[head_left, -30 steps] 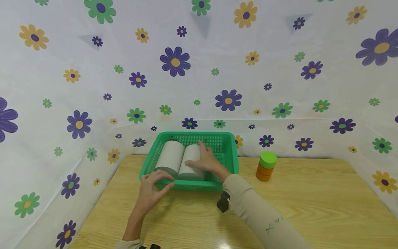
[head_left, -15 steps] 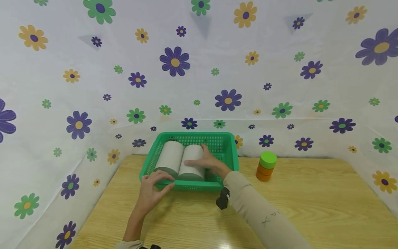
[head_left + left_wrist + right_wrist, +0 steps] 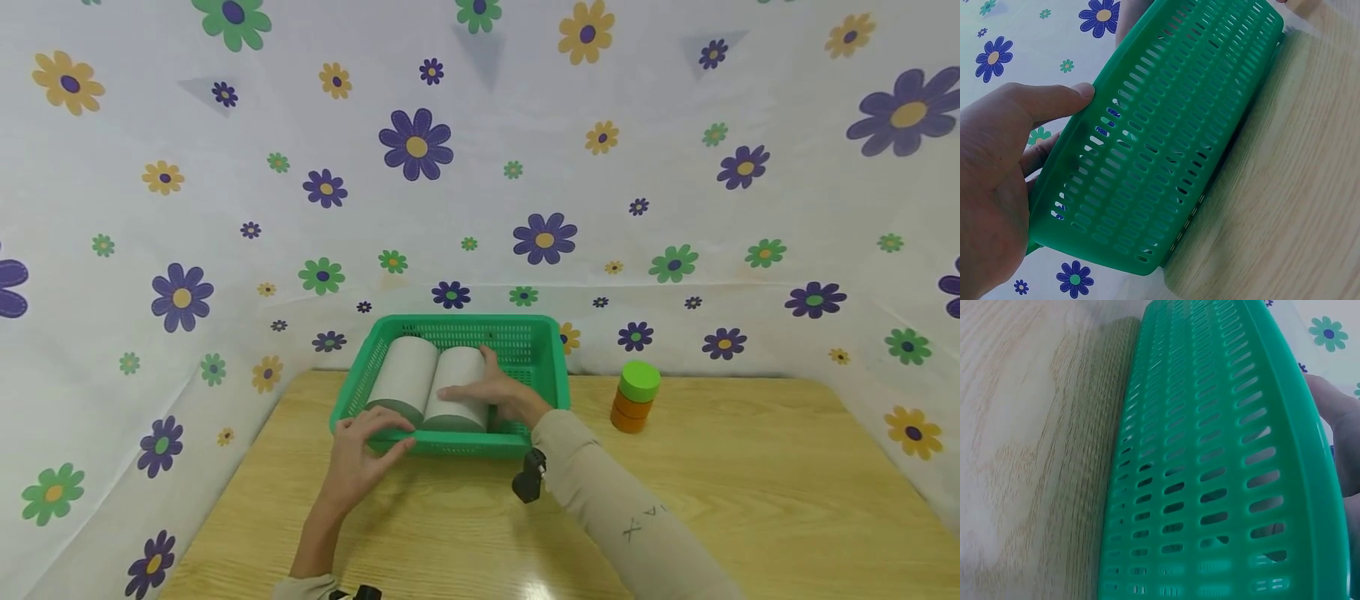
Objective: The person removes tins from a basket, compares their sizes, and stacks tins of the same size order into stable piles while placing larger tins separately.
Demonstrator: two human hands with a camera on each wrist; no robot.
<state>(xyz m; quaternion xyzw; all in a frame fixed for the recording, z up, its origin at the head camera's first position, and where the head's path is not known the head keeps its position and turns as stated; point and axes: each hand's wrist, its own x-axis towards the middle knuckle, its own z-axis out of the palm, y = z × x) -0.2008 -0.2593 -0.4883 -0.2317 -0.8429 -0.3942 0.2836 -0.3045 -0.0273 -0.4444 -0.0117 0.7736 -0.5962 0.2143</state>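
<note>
A green perforated plastic basket point(image 3: 480, 443) stands on the table, with two white rolls lying side by side in it: a left roll point(image 3: 405, 373) and a right roll point(image 3: 455, 377). My left hand point(image 3: 358, 462) is at the near left rim; in the left wrist view its thumb point(image 3: 1063, 100) lies on the outer edge and its fingers are behind the rim. Inside the basket, my right hand point(image 3: 501, 392) holds the right roll, thumb across its top and fingers at its right side. In the right wrist view the basket wall hides most of that hand point(image 3: 1344, 437).
To the right of the basket, an orange jar with a bright green lid point(image 3: 635, 397) stands upright on the wooden table point(image 3: 720, 467). Behind the table hangs a white flowered cloth point(image 3: 480, 183). The basket's right part shows its slotted floor.
My right hand's fingers have drawn down slightly along the right side of the right roll. The left hand stays at the rim. The head view has shifted a little.
</note>
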